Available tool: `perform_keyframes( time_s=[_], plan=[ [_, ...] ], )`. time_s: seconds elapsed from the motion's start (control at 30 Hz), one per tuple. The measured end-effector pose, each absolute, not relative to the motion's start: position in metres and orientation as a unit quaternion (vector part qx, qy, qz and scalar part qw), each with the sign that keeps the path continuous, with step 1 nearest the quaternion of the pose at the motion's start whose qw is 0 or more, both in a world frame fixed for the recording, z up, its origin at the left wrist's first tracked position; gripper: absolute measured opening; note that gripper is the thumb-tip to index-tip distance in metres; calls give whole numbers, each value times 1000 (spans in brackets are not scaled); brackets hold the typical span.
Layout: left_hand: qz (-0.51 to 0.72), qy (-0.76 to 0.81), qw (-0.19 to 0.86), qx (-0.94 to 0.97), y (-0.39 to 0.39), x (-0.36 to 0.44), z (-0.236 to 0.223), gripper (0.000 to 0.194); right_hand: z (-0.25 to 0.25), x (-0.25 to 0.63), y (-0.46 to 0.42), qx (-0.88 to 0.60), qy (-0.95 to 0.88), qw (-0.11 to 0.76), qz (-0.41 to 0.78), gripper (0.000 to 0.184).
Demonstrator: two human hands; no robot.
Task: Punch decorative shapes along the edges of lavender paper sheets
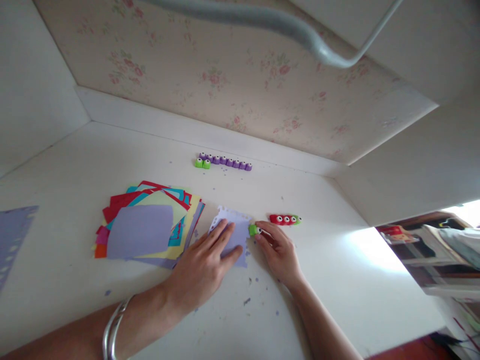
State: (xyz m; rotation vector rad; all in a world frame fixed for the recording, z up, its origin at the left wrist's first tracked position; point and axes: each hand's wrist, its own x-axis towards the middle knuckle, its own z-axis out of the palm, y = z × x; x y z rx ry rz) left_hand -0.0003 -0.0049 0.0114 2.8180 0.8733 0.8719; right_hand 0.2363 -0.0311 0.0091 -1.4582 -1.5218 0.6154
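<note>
Left fingers [222,237] rest on a lilac sheet [240,231]; right fingers [269,230] hold a green punch [252,230] at its edge.

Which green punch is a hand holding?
The green punch in the right hand, at the pale sheet; the other green ones sit untouched beside purple punches or red ones.

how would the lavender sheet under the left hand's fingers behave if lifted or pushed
The lavender sheet looks like thin paper, so it is probably light and apt to bend. Its edges are notched and pierced, so they might tear at the narrow strips between holes. With the left hand resting on it, a sideways push would likely buckle it.
</note>
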Motion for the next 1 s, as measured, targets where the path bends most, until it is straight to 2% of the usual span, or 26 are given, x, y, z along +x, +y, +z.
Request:
perform_keyframes(
  time_s=[0.2,0.33,0.43,0.57,0.63,0.83,1.0],
  plan=[
    [270,283,35,920,-5,0,9,34,16,231,-32,-595,-659,412,205,22],
    [257,281,41,924,-5,1,7,36,16,228,-34,-609,-657,388,216,25],
    [246,279,49,927,-5,2,6,37,15,232,-33,-622,-627,398,249,32],
    [241,286,67,925,-5,4,6,34,23,241,-28,-664,-548,440,255,27],
    [239,290,79,923,-6,4,6,35,31,244,-23,-682,-523,434,269,30],
    [223,298,91,924,-8,3,10,39,48,244,-10,-644,-628,268,345,27],
    [219,301,90,924,-7,3,13,37,57,253,-8,-666,-627,217,341,19]
  ],
)
